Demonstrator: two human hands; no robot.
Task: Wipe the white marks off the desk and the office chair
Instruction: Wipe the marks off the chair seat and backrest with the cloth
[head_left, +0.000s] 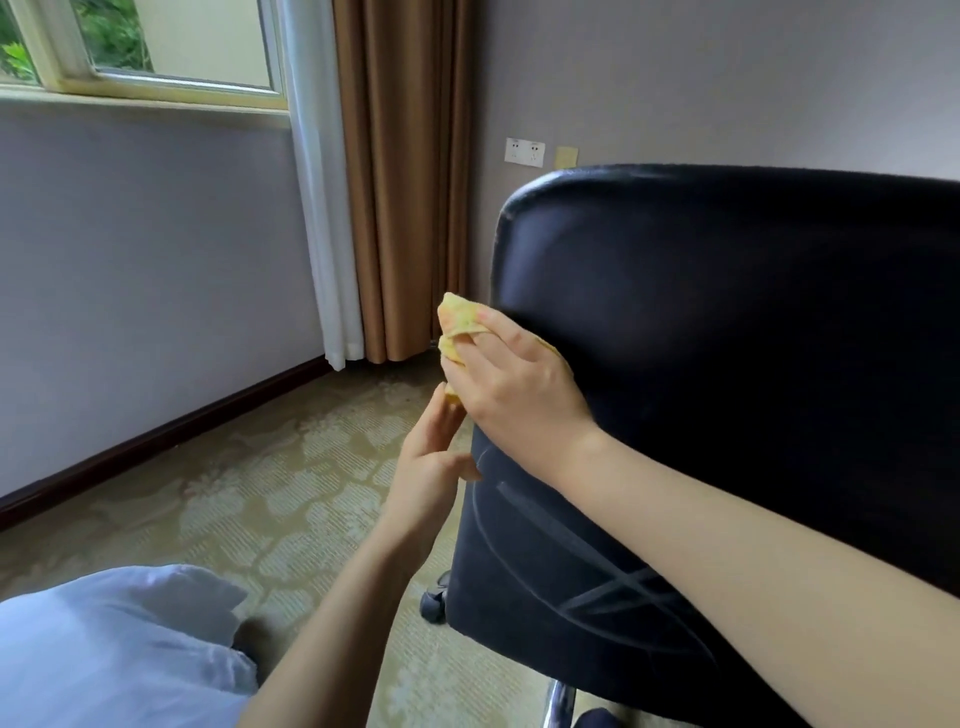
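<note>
The black office chair (727, 322) fills the right half of the view, its backrest turned toward me. Faint white curved marks (597, 577) run across the lower back of it. My right hand (514, 384) grips a yellow cloth (460, 319) at the backrest's left edge, the cloth bunched between the fingers. Below it, my left hand (431, 467) has straight fingers that touch the cloth's lower end and the chair's edge. The desk is not in view.
A patterned carpet (270, 493) covers the floor on the left. A brown curtain (405, 182) and a white sheer hang in the corner under a window (156, 52). Wall sockets (524, 151) sit behind the chair. White fabric (114, 654) lies at bottom left. A chair caster (434, 605) shows below.
</note>
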